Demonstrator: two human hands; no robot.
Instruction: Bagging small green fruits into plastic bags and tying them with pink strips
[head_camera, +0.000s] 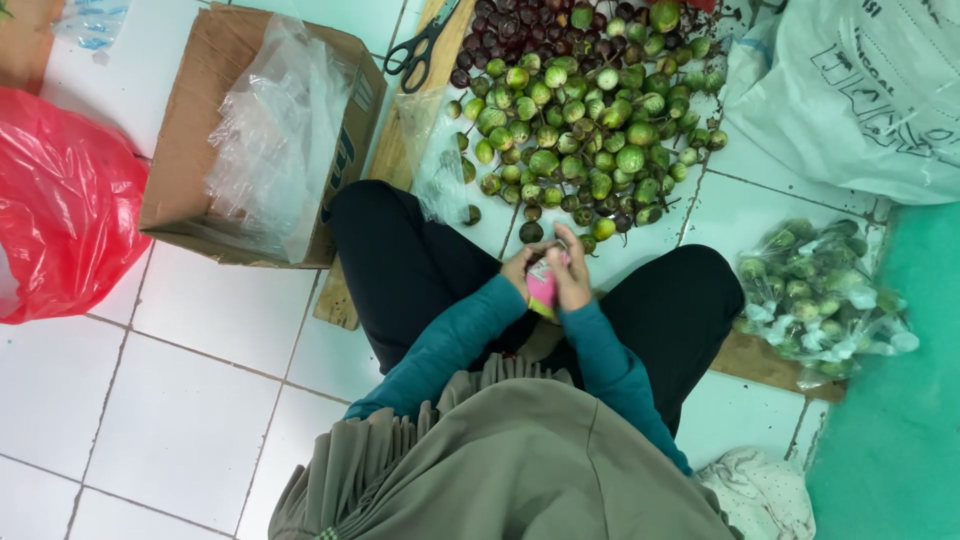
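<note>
Hands (548, 272) beside fruit pile (580, 120) edge

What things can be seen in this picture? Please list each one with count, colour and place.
round fruits: many, green and dark purple, heaped on the floor ahead
scissors: one, black, top centre
cardboard box: one, brown, upper left, clear bags inside
red bag: one, far left
white sack: one, top right
packed fruit bags: several, clear, right
pink object: one, between both hands
left hand: on the pink object
right hand: on the pink object
</note>
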